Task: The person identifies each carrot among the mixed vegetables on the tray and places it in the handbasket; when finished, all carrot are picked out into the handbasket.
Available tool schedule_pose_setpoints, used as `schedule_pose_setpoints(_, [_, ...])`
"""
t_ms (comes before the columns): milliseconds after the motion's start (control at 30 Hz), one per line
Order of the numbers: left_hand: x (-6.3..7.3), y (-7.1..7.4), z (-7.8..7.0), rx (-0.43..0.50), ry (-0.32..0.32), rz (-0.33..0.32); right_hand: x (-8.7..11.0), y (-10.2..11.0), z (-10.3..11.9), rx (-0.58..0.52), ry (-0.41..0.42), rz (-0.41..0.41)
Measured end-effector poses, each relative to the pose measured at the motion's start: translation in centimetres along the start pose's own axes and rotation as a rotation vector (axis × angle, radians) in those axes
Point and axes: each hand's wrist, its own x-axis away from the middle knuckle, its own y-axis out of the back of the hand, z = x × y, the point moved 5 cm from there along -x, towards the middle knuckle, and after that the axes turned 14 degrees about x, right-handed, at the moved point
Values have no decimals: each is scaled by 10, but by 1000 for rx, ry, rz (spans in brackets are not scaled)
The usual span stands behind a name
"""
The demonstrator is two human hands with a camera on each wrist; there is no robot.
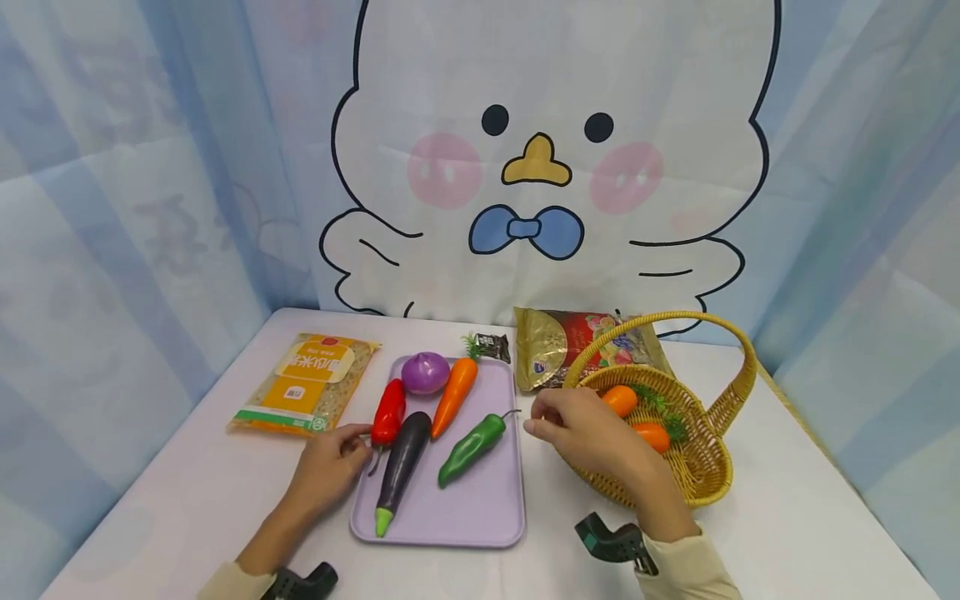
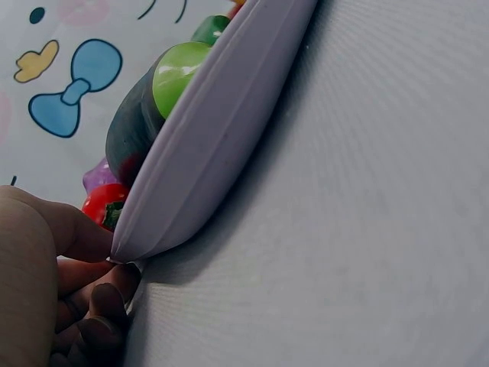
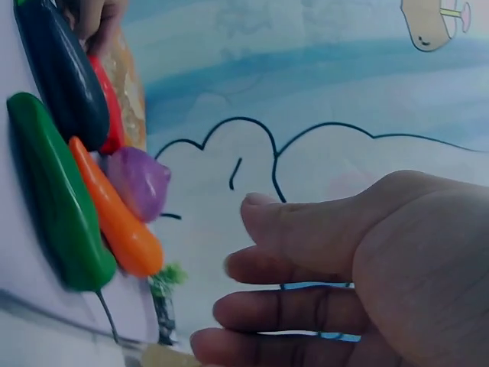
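Observation:
A lilac tray [image 1: 480, 521] carries a dark eggplant [image 1: 405, 458], a red pepper [image 1: 388, 412], a purple onion [image 1: 425, 372], a carrot [image 1: 455, 396] and a green pepper [image 1: 472, 450]. At the tray's left side, my left hand [image 1: 330, 467] pinches the rim; in the left wrist view the thumb lies on the rim with fingers curled beneath. My right hand [image 1: 588, 429] holds nothing between the tray and a wicker basket [image 1: 708, 467], overlapping the basket's near-left side in the head view. Its fingers [image 3: 290, 310] look loosely extended in the right wrist view.
Two orange carrots [image 1: 619, 401] with green tops lie in the basket, whose tall handle [image 1: 738, 383] arches over it. Behind stands a gold and red bag [image 1: 551, 346]. A yellow grain packet [image 1: 307, 383] lies at left, and a small dark packet [image 1: 495, 347] behind the tray.

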Motion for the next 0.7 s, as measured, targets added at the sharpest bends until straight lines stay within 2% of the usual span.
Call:
schedule_pose_setpoints(267, [-1, -2, -1, -3, -6, -4, -21, -21, 16, -11, 157, -169])
schedule_pose_setpoints(533, [-1, 0, -1, -14, -2, -5, -49, -37, 22, -21, 137, -215])
schedule_pose_setpoints(700, [0, 0, -2, -12, -8, -2, -69, -49, 24, 44, 142, -209])
